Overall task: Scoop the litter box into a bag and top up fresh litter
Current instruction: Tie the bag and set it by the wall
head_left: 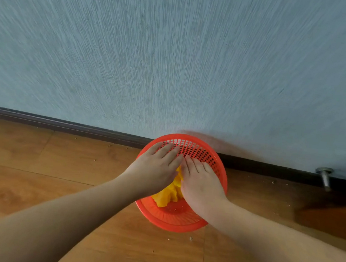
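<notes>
A round red plastic basket (176, 219) with a perforated wall stands on the wooden floor against the wall. Inside it lies a crumpled yellow bag (169, 195), mostly covered by my hands. My left hand (157, 167) lies flat over the bag's left side with its straight fingers reaching the basket's far wall. My right hand (199, 181) lies flat beside it on the bag's right side, fingers also straight. The two hands touch at the fingertips. No litter box or scoop is in view.
A blue-grey textured wall (176, 55) with a dark skirting board (60, 124) runs behind the basket. A metal door stopper (325, 177) sticks out of the wall at the right. Small crumbs dot the wooden floor (34, 169).
</notes>
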`<state>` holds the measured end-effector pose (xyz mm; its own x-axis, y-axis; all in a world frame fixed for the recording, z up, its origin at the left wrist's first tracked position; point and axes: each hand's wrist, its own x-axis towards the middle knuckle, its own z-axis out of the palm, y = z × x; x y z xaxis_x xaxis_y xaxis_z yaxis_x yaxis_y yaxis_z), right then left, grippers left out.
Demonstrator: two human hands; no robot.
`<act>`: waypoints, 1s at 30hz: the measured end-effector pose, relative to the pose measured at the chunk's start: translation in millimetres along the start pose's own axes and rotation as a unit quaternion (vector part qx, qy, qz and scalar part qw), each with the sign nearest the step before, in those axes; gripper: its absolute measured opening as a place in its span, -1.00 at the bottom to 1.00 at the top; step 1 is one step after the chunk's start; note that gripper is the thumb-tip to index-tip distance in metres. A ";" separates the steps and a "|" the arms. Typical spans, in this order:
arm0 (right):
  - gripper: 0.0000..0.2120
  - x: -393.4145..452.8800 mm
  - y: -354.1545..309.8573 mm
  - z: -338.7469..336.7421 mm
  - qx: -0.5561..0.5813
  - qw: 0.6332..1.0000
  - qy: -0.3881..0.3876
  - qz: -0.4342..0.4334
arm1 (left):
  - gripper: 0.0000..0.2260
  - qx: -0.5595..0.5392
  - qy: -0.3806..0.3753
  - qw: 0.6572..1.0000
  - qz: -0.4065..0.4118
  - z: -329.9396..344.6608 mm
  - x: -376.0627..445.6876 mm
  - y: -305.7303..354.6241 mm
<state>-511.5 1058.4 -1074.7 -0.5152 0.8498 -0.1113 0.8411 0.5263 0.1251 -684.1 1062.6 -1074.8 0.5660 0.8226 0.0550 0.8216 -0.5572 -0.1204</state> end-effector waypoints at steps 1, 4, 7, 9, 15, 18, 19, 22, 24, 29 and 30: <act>-0.56 -2.3 1.4 -1.3 -0.001 1.000 0.006 0.003 | -0.55 0.005 -0.006 1.000 -0.001 0.4 0.9 -0.5; -0.39 -7.2 3.2 -8.8 0.004 1.000 0.000 0.030 | -0.53 0.020 -0.034 0.999 -0.007 1.4 0.5 -0.6; -0.34 -10.3 3.2 -14.3 0.004 0.999 -0.007 0.053 | -0.49 0.012 -0.059 0.998 -0.029 4.1 -1.6 0.2; -0.30 -14.0 4.3 -15.7 0.005 0.998 -0.008 0.063 | -0.45 0.000 -0.067 0.997 -0.045 5.8 -2.8 0.6; -0.34 -21.5 8.6 -18.4 0.038 0.996 0.017 0.075 | -0.41 -0.032 -0.059 0.994 -0.083 8.9 0.7 4.0; -0.40 -21.3 10.7 -13.8 0.035 0.996 0.030 0.074 | -0.44 -0.028 -0.049 0.993 -0.099 8.4 0.9 2.3; -0.41 -20.2 11.9 -12.4 0.034 0.996 0.031 0.076 | -0.45 -0.026 -0.045 0.993 -0.102 8.0 0.2 2.5; -0.43 -17.1 14.6 -12.3 0.033 0.995 0.035 0.083 | -0.47 -0.027 -0.041 0.992 -0.113 7.7 -1.5 2.8; -0.44 -20.7 16.6 -13.6 0.029 0.996 0.031 0.082 | -0.47 -0.035 -0.049 0.992 -0.113 9.4 -6.1 4.1; -0.43 -44.9 24.0 -46.6 0.033 0.995 0.001 0.091 | -0.47 -0.073 -0.095 0.983 -0.137 -27.7 -18.6 20.6; -0.44 -49.5 26.0 -58.8 0.037 0.994 0.000 0.103 | -0.46 -0.092 -0.106 0.979 -0.151 -42.0 -19.5 26.0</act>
<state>-473.9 1031.7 -1008.1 -0.3318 0.9390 -0.0903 0.9382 0.3384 0.0722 -670.9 1027.2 -1037.5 0.2837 0.9474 -0.1479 0.9589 -0.2793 0.0505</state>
